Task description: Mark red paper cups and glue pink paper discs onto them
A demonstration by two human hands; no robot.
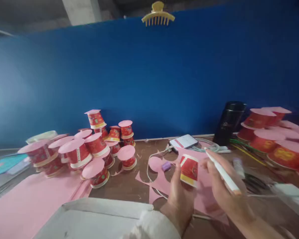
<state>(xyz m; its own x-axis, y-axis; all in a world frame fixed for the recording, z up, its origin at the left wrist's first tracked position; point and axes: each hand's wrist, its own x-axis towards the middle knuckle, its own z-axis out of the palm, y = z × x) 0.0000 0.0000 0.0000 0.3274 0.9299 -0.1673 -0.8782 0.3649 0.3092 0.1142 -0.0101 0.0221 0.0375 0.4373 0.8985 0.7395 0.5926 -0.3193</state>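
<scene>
My left hand [177, 197] is closed around a red patterned paper cup [189, 168] with a yellow and white band at its lower end. Just right of the cup, my right hand [223, 191] grips a white pen [223, 173], its pale tip pointing up and to the left. Pen tip and cup stay apart. Beneath both hands lies pink paper [205, 196] with round cut-outs. A pink paper disc [155, 164] and a small purple piece [165, 166] rest left of the cup.
Several red cups topped with pink discs [77, 154] stand stacked at left; more cups [289, 154] crowd the right. A phone [184, 142] with a white cable and a black bottle [229, 122] stand by the blue partition [149, 76]. A white tray [102, 215] lies in front.
</scene>
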